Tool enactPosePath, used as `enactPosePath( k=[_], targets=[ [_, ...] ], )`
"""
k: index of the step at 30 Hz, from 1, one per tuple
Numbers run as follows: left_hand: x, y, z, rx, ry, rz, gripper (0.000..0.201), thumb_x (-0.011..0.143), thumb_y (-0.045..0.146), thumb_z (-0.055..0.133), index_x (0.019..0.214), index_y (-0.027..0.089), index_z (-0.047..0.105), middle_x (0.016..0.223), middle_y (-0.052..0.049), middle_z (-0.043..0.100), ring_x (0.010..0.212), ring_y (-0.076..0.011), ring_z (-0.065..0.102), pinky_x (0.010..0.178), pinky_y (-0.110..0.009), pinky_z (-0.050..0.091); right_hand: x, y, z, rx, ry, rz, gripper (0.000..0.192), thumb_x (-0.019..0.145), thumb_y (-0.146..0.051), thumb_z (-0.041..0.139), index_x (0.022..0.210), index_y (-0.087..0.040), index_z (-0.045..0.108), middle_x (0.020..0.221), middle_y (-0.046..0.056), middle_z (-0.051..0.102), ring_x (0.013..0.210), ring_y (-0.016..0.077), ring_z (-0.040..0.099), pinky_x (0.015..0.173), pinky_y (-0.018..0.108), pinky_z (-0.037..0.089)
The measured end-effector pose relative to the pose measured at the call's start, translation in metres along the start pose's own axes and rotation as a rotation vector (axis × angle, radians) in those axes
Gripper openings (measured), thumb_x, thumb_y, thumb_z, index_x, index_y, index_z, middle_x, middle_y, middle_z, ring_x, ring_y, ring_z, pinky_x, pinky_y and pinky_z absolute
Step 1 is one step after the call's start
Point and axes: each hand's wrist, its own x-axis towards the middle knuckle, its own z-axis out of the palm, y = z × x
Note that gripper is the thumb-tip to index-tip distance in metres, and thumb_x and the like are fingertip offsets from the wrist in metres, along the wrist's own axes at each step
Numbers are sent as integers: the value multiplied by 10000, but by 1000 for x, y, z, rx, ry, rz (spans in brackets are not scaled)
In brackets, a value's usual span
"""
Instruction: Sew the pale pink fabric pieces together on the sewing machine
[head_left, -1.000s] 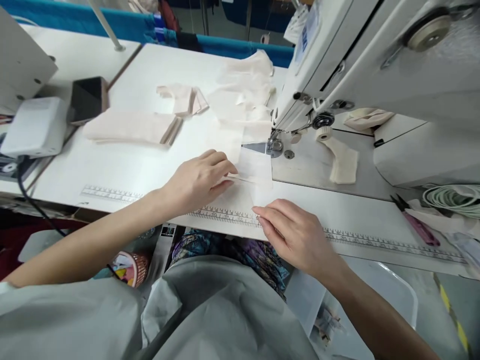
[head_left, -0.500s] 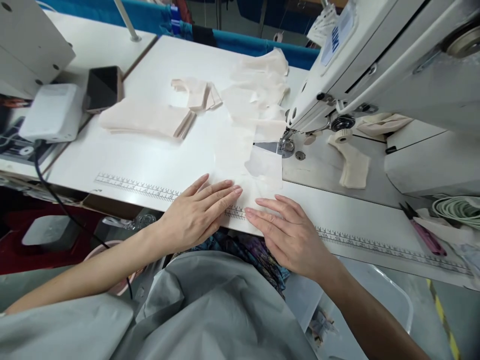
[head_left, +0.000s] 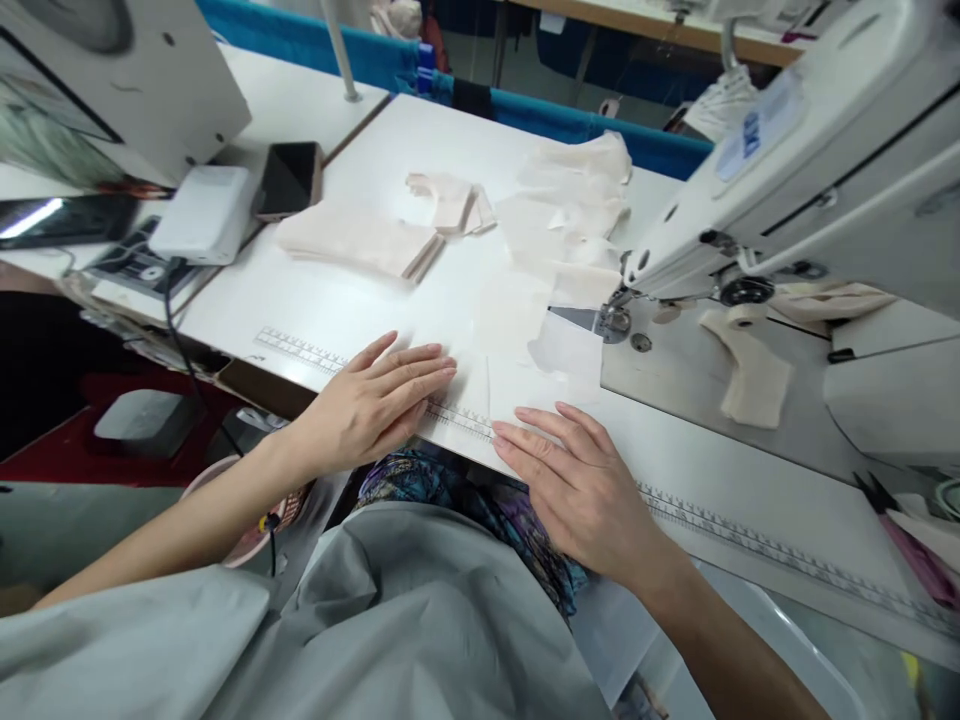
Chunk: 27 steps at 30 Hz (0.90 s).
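Observation:
My left hand lies flat, fingers spread, on the white table near its front edge, over the printed ruler strip. My right hand lies flat beside it, fingertips touching a thin white fabric piece. That piece stretches from my hands up to the presser foot of the white sewing machine. Neither hand grips anything.
A stack of cream fabric pieces and smaller pieces lie at the back left, more loose pieces near the machine. A phone and a white box sit at the left. Scissors lie at the right.
My left hand has let go of the folded fabric edge and flattened on the table. Both hands have drawn back towards the front edge, and the view has shifted left.

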Motion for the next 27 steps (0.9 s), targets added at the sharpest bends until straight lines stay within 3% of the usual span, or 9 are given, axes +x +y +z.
enactPosePath(
  k=[3, 6, 10, 12, 15, 18, 21, 27],
  targets=[
    [-10, -20, -10, 13, 21, -36, 449, 966, 193, 378, 1407, 232, 450, 1427, -37, 529, 1398, -197, 395, 1202, -481, 228, 17, 3, 3, -1, -8, -39, 393, 908, -61, 444, 1263, -145, 588, 1332, 54, 612, 1257, 248, 508, 1091, 493, 372],
    [-18, -22, -16, 38, 111, -81, 427, 941, 184, 416, 1361, 204, 486, 1395, -79, 553, 1355, -223, 442, 1145, -485, 330, 39, 7, 5, -10, -37, -59, 414, 901, -52, 427, 1271, -151, 586, 1354, 70, 593, 1264, 257, 499, 1084, 501, 379],
    [-30, 15, -10, 48, 330, -173, 400, 887, 126, 500, 1282, 180, 532, 1184, -108, 666, 1058, -221, 602, 887, -397, 509, 72, 17, 8, -21, -82, -86, 443, 896, -38, 398, 1283, -153, 580, 1381, 63, 571, 1295, 266, 465, 1098, 495, 358],
    [-34, 40, -3, 28, 313, -173, 421, 878, 135, 527, 1297, 170, 519, 1224, -106, 659, 987, -215, 610, 838, -375, 509, 86, 24, 11, -19, -118, -116, 473, 885, -30, 383, 1307, -146, 561, 1389, 52, 564, 1320, 267, 439, 1117, 493, 331],
    [-37, 63, 9, 65, 215, -181, 451, 904, 198, 519, 1351, 143, 489, 1391, -96, 559, 1181, -260, 550, 978, -414, 445, 100, 31, 17, -13, -167, -147, 515, 869, -23, 383, 1360, -117, 510, 1384, 50, 569, 1357, 262, 393, 1140, 495, 288],
    [-35, 67, 17, 109, 149, -184, 465, 952, 254, 471, 1402, 139, 453, 1467, -63, 476, 1378, -259, 400, 1177, -445, 230, 106, 33, 24, -45, -196, -169, 509, 882, -35, 393, 1373, -115, 499, 1431, 37, 525, 1387, 266, 352, 1158, 510, 244],
    [-35, 65, 18, 116, 124, -215, 474, 972, 302, 464, 1418, 143, 440, 1484, -52, 452, 1389, -225, 398, 1229, -431, 79, 106, 32, 29, -123, -187, -181, 454, 926, -72, 380, 1350, -136, 531, 1456, 17, 495, 1388, 274, 353, 1161, 536, 215],
    [-39, 62, 12, 149, 137, -246, 440, 970, 289, 474, 1389, 155, 474, 1451, -44, 496, 1359, -229, 444, 1236, -448, 63, 105, 29, 35, -196, -151, -186, 441, 929, -97, 406, 1353, -130, 527, 1459, 33, 488, 1378, 283, 369, 1162, 558, 193]
  ],
)
